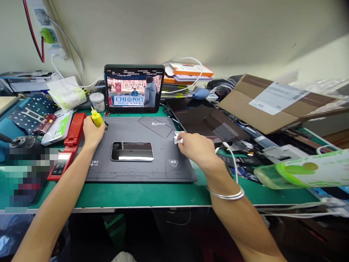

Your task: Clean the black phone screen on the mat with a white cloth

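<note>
Hands apart over dark repair mat (136, 174), left hand (93, 133) clamped on yellow squeeze bottle (97, 118) at far-left corner, right hand (195, 147) pinching white cloth (178, 138) at right edge, glossy phone-sized panel (132, 151) between

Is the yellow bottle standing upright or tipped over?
Tipped: the yellow squeeze bottle leans with its nozzle pointing up and to the left, held in the left hand rather than standing on anything.

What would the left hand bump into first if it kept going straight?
The left hand would probably reach the tablet first, though the white jar is close and depth is hard to judge.
</note>
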`<state>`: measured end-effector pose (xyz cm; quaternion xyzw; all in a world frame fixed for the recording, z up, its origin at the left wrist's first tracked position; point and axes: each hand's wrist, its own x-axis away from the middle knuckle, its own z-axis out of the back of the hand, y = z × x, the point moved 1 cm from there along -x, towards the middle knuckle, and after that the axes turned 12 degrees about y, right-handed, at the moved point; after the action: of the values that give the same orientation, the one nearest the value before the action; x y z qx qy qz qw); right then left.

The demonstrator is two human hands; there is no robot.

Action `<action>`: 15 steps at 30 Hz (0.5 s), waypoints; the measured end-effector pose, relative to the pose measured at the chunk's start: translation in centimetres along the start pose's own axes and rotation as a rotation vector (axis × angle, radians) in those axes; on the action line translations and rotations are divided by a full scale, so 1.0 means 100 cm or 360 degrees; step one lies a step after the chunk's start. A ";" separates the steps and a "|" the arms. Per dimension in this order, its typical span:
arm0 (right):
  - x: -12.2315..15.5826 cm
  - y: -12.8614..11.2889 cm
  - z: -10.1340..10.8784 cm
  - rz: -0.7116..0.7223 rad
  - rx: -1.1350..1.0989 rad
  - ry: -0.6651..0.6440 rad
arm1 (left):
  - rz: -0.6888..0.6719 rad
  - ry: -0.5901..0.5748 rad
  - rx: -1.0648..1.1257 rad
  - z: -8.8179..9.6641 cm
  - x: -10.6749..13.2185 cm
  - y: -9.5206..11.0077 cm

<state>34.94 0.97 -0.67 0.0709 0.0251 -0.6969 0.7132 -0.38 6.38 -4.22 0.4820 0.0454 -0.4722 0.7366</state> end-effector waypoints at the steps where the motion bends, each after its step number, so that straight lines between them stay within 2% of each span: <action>1: -0.001 -0.001 0.000 -0.0003 0.0001 0.0002 | 0.0005 0.0001 0.0004 0.000 0.000 -0.001; 12: -0.006 -0.007 -0.003 -0.0073 0.0019 0.0017 | 0.0030 -0.0028 0.0098 0.003 -0.001 -0.003; 15: -0.008 -0.008 -0.003 -0.0099 0.0006 0.0051 | -0.0099 0.0145 0.0136 0.013 0.006 0.008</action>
<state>34.13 1.76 -0.91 0.0827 0.0375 -0.7177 0.6905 0.04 5.05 -3.35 0.5322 0.0737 -0.4741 0.6976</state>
